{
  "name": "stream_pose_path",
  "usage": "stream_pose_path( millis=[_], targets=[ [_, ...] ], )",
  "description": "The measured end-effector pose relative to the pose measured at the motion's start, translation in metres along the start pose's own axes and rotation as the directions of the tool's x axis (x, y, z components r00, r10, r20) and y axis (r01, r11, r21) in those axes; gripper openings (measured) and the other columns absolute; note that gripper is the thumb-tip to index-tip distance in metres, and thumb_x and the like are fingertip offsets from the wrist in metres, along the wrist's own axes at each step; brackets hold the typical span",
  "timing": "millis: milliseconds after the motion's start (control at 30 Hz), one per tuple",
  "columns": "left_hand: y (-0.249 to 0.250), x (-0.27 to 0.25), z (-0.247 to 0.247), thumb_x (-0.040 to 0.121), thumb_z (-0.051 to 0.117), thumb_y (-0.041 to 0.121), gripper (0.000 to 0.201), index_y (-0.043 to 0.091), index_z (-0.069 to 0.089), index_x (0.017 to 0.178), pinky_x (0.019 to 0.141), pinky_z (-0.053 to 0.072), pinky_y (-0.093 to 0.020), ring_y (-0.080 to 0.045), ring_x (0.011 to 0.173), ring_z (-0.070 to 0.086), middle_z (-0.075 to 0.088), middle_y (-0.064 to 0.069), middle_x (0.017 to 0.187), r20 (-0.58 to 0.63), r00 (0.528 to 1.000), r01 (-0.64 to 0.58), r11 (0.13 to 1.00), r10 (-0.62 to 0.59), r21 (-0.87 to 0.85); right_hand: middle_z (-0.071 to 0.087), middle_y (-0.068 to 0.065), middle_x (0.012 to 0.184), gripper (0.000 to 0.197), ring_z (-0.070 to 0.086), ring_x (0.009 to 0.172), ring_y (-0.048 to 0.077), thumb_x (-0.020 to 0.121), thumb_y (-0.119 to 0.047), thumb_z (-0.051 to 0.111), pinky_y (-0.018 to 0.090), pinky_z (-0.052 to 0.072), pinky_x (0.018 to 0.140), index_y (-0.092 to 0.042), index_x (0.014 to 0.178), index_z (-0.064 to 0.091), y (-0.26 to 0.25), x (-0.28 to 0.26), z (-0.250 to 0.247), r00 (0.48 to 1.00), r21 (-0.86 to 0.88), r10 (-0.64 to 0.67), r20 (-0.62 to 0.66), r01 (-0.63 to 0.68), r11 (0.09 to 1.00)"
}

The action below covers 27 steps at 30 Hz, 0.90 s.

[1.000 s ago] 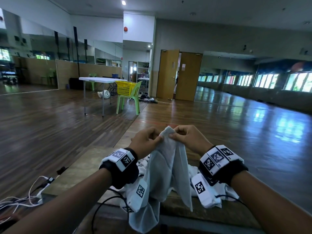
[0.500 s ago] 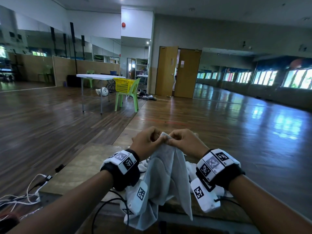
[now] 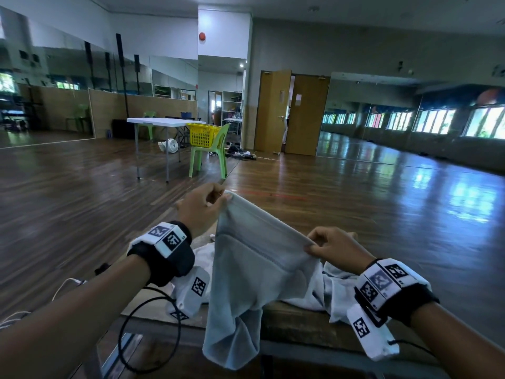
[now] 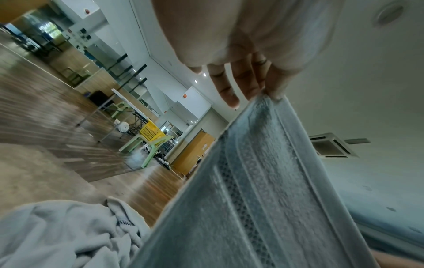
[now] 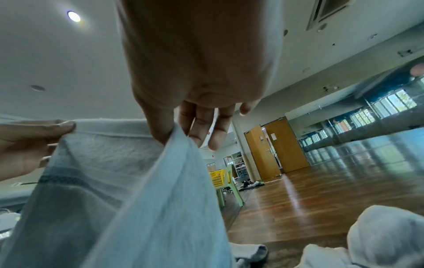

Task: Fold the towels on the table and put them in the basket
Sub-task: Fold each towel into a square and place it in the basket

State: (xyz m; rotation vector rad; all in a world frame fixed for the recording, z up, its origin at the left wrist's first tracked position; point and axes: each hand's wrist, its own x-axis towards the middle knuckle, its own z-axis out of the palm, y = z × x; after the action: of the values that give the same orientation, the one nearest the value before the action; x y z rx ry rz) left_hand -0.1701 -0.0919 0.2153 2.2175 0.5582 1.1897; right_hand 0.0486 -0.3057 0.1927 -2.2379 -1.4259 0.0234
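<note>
A pale grey towel (image 3: 254,269) hangs in the air over the near edge of the table (image 3: 295,318). My left hand (image 3: 202,209) pinches its upper left corner between thumb and fingers (image 4: 273,90). My right hand (image 3: 333,247) pinches the top edge further right and lower, seen close in the right wrist view (image 5: 167,134). The top hem is stretched between both hands, and the rest of the towel (image 5: 137,199) drapes down past the table's front. More crumpled white towels (image 3: 328,285) lie on the table behind it. A yellow basket (image 3: 203,134) sits on a green chair far across the room.
The green chair (image 3: 210,157) stands beside a white folding table (image 3: 161,123) on the wooden floor. A small fan (image 3: 171,145) lies under that table. Black and white cables (image 3: 147,332) hang off my table's left side. Wooden doors (image 3: 295,113) are at the back.
My hands were pinching the towel close together at one point. They have drawn apart, the left going up and left, the right down and right, spreading the top edge.
</note>
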Motion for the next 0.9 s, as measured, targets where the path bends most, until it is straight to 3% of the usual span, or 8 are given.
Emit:
stream_pose_path(
  millis=[100, 233, 367, 467, 600, 800, 900],
  targets=[
    [-0.004, 0.005, -0.017, 0.090, 0.058, 0.023, 0.014, 0.023, 0.054, 0.076, 0.063, 0.040, -0.026, -0.016, 0.065, 0.049, 0.057, -0.001, 0.072, -0.063, 0.998, 0.009, 1.000, -0.009, -0.003, 0.065, -0.020, 0.078, 0.006, 0.058, 0.088, -0.001, 0.082, -0.037, 0.060, 0.036, 0.029, 0.092, -0.037, 0.076, 0.061, 0.011, -0.003, -0.014, 1.000, -0.105, 0.004, -0.025, -0.006, 0.994],
    [-0.002, 0.010, -0.042, 0.091, 0.056, 0.025, 0.011, 0.018, 0.060, 0.083, 0.062, 0.040, -0.024, -0.014, 0.067, 0.051, 0.059, -0.001, 0.075, -0.006, 0.999, 0.036, 0.999, -0.036, 0.000, 0.059, -0.023, 0.079, 0.009, 0.056, 0.091, 0.003, 0.085, -0.037, 0.057, 0.035, 0.021, 0.084, -0.041, 0.077, 0.056, 0.006, 0.000, -0.046, 0.998, -0.277, -0.024, -0.051, 0.009, 0.961],
    [0.011, 0.032, -0.072, 0.090, 0.057, 0.024, 0.013, 0.012, 0.060, 0.086, 0.060, 0.040, -0.026, -0.018, 0.070, 0.051, 0.059, -0.007, 0.078, 0.020, 1.000, -0.006, 0.994, 0.004, 0.106, 0.061, -0.016, 0.086, 0.010, 0.053, 0.089, 0.009, 0.089, -0.034, 0.056, 0.031, 0.013, 0.075, -0.039, 0.080, 0.054, -0.018, 0.010, -0.100, 0.979, -0.317, -0.130, -0.156, 0.075, 0.945],
    [0.034, 0.054, -0.098, 0.090, 0.058, 0.024, 0.017, 0.008, 0.057, 0.084, 0.061, 0.038, -0.031, -0.019, 0.066, 0.047, 0.056, -0.008, 0.075, 0.011, 0.998, -0.061, 0.985, 0.060, 0.164, 0.057, -0.014, 0.080, 0.007, 0.052, 0.084, 0.010, 0.089, -0.033, 0.057, 0.029, 0.011, 0.072, -0.036, 0.083, 0.054, -0.042, 0.019, -0.143, 0.937, -0.399, -0.227, -0.267, 0.107, 0.911],
    [0.072, 0.076, -0.129, 0.091, 0.056, 0.023, 0.016, 0.009, 0.055, 0.083, 0.060, 0.038, -0.031, -0.019, 0.065, 0.046, 0.054, -0.005, 0.073, -0.036, 0.989, -0.135, 0.966, 0.146, 0.219, 0.049, -0.023, 0.071, 0.007, 0.052, 0.078, 0.010, 0.088, -0.034, 0.057, 0.037, 0.026, 0.087, -0.033, 0.082, 0.054, -0.071, 0.027, -0.191, 0.872, -0.443, -0.313, -0.375, 0.129, 0.887],
    [0.124, 0.091, -0.173, 0.090, 0.057, 0.020, 0.007, 0.013, 0.059, 0.089, 0.062, 0.045, -0.031, -0.027, 0.074, 0.058, 0.061, -0.009, 0.082, -0.073, 0.962, -0.236, 0.937, 0.262, 0.257, 0.057, -0.011, 0.084, 0.009, 0.049, 0.084, 0.011, 0.091, -0.038, 0.053, 0.030, 0.011, 0.073, -0.032, 0.092, 0.059, -0.102, 0.020, -0.241, 0.790, -0.548, -0.387, -0.476, 0.078, 0.833],
    [0.147, 0.095, -0.191, 0.089, 0.058, 0.023, 0.012, 0.011, 0.060, 0.091, 0.062, 0.044, -0.029, -0.026, 0.075, 0.057, 0.063, -0.011, 0.084, -0.095, 0.961, -0.228, 0.938, 0.260, 0.261, 0.058, -0.009, 0.084, 0.006, 0.049, 0.084, 0.012, 0.090, -0.038, 0.054, 0.031, 0.015, 0.078, -0.033, 0.089, 0.058, -0.114, 0.014, -0.265, 0.749, -0.517, -0.397, -0.530, 0.085, 0.852]
  ],
)
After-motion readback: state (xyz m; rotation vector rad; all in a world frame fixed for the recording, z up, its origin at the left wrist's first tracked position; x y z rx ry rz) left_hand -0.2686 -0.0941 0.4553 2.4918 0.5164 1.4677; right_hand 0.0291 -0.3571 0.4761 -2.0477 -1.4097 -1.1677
